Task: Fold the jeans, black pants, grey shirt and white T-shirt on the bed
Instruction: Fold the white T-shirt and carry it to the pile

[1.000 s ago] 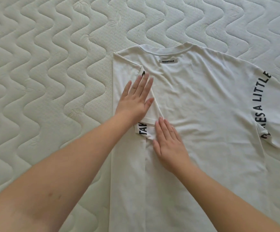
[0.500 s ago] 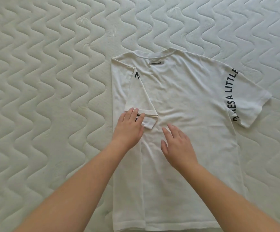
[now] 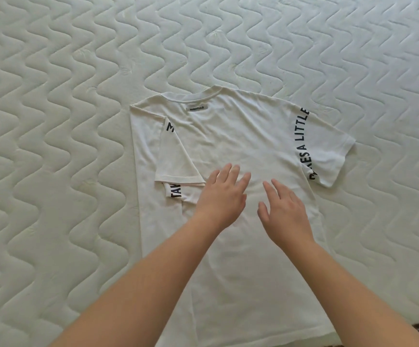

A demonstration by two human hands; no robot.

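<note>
Right hand [image 3: 282, 209]: hovering open-fingered over the shirt's middle, nearer the unfolded sleeve.
Left hand [image 3: 222, 194]: lying flat, fingers straight, beside the folded-in sleeve.
White T-shirt [image 3: 241, 146]: lying collar-away, long axis running from the hands outward on the bed [image 3: 53, 121].
Hidden: hem getting cut off; other clothes not showing.

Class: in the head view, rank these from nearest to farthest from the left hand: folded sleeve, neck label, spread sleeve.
From the left hand:
1. Folded sleeve, just beside it, to its left.
2. Neck label, up near the collar.
3. Spread sleeve, far right side.
</note>
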